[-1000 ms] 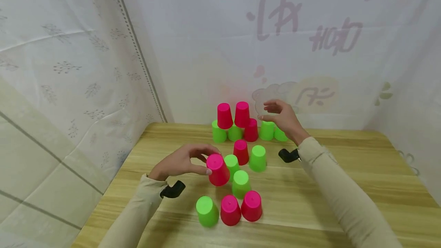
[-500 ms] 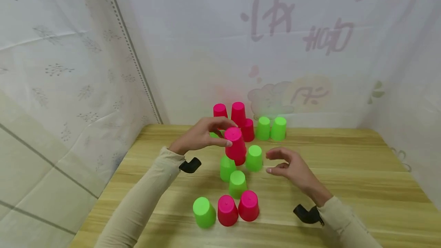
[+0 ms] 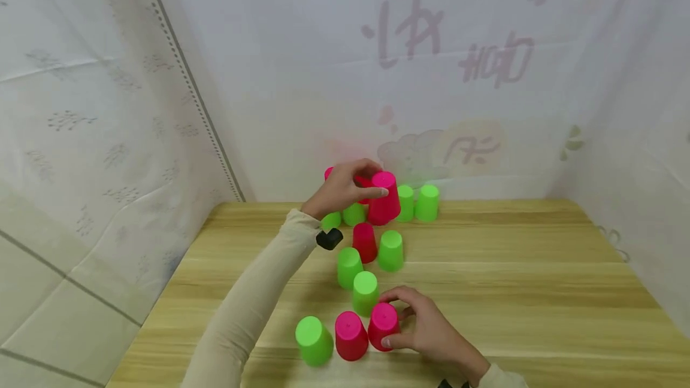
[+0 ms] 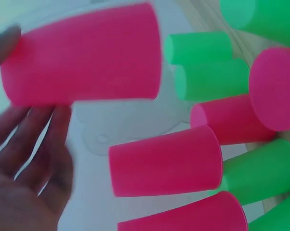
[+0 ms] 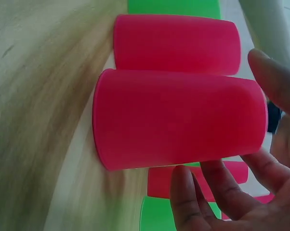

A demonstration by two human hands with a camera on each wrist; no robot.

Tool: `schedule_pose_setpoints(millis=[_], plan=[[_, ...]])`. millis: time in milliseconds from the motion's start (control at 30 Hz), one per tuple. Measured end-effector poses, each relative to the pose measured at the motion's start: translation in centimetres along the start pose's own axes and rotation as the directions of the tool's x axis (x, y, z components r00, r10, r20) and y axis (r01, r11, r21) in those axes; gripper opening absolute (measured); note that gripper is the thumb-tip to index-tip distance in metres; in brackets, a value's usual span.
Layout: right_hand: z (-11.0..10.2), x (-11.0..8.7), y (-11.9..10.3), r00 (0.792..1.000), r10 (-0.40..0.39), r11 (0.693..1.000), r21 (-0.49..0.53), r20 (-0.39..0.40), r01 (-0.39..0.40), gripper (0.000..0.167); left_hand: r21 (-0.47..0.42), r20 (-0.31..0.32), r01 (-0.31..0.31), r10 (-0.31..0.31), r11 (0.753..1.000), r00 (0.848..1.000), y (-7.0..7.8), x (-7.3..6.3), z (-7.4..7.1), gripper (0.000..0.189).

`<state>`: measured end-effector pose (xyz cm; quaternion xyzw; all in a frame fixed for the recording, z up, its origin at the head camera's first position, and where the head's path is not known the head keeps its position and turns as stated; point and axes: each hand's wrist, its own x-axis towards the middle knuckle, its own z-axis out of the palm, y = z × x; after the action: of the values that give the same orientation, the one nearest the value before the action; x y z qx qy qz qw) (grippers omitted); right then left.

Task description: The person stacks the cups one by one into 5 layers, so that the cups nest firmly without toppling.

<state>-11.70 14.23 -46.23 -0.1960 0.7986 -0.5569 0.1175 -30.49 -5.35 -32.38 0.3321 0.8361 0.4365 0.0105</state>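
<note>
In the head view my left hand (image 3: 341, 189) grips an upside-down pink cup (image 3: 386, 195) near its closed end, raised at the back row. The left wrist view has this cup (image 4: 87, 57) tilted between thumb and fingers, apart from the two pink cups (image 4: 164, 161) perched on the row. Those two are mostly hidden behind the hand in the head view. Close to the front edge, my right hand (image 3: 431, 329) holds another upside-down pink cup (image 3: 384, 325), thumb and fingers on opposite sides. Its rim (image 5: 100, 120) is down at the table in the right wrist view.
Beside the right hand's cup stand a pink cup (image 3: 351, 335) and a green cup (image 3: 314, 340). Mid-table are green cups (image 3: 366, 293) and a red-pink cup (image 3: 364, 242). Two green cups (image 3: 427, 202) end the back row on the right, before a white curtain (image 3: 302, 76).
My left hand has carried its pink cup away from me and rightward to the back row. My right hand has come down from the back to the front pink cup and taken hold of it.
</note>
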Motion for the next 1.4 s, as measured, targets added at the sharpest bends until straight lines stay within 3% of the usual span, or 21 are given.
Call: schedule_pose_setpoints(millis=[200, 500, 667, 967, 1100, 1400], plan=[[0.4, -0.3, -0.3, 0.999, -0.021, 1.000, -0.023, -0.034, 0.020, 0.048, 0.109, -0.126, 0.058, -0.044, 0.992, 0.991, -0.5, 3.1, 1.5, 0.047], [0.9, -0.6, 0.4, 0.991, -0.081, 0.996, -0.042, -0.102, 0.077, 0.049, 0.302, -0.161, 0.076, -0.028, 0.950, 0.987, -0.9, 5.8, 2.8, 0.044], [1.2, -0.6, 0.5, 0.989, -0.099, 0.995, -0.039, -0.112, 0.095, 0.049, 0.357, -0.188, 0.094, -0.028, 0.929, 0.982, -1.3, 6.5, 2.9, 0.041], [1.5, -0.5, 0.8, 0.986, -0.123, 0.991, -0.063, -0.116, 0.117, 0.049, 0.479, -0.189, 0.149, -0.064, 0.865, 0.980, -2.6, 7.2, 3.6, 0.045], [1.7, -0.6, 0.9, 0.989, -0.105, 0.993, -0.058, -0.109, 0.099, 0.049, 0.490, -0.194, 0.167, -0.080, 0.856, 0.978, -3.2, 7.1, 3.6, 0.047], [1.7, -0.5, 1.0, 0.991, -0.091, 0.995, -0.053, -0.101, 0.086, 0.048, 0.463, -0.212, 0.217, -0.131, 0.859, 0.969, -3.9, 7.0, 3.8, 0.048]])
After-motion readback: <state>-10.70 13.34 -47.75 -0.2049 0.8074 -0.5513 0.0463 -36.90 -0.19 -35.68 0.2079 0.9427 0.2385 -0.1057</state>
